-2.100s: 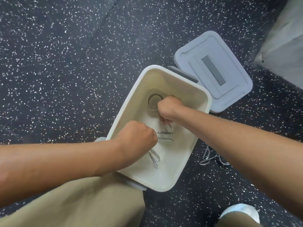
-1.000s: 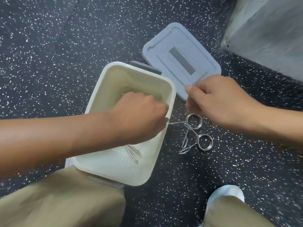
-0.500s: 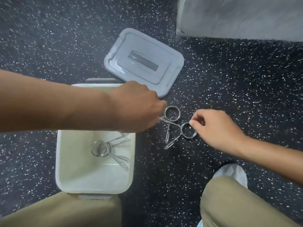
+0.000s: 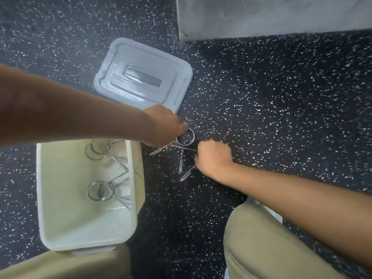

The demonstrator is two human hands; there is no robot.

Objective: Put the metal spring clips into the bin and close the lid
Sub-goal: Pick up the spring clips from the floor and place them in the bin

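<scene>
An open white bin (image 4: pixel 131 198) stands on the floor at lower left with two metal spring clips (image 4: pixel 100 191) lying inside it. Its grey lid (image 4: pixel 141 73) lies flat on the floor behind the bin. Two more spring clips lie crossed on the floor right of the bin. My left hand (image 4: pixel 163 125) reaches over the bin's far corner and pinches the coil of one floor clip (image 4: pixel 188 135). My right hand (image 4: pixel 214 156) is closed over the coil of the other floor clip (image 4: pixel 186 174), whose handles stick out below the fist.
The floor is dark speckled rubber. A grey concrete block (image 4: pixel 271 15) fills the upper right. My knees in tan trousers (image 4: pixel 271 242) sit at the bottom, one on each side, close to the bin.
Both hands left the bin and moved right to the clips on the floor. The left hand now grips one coil, and the right fist has closed on the other.
</scene>
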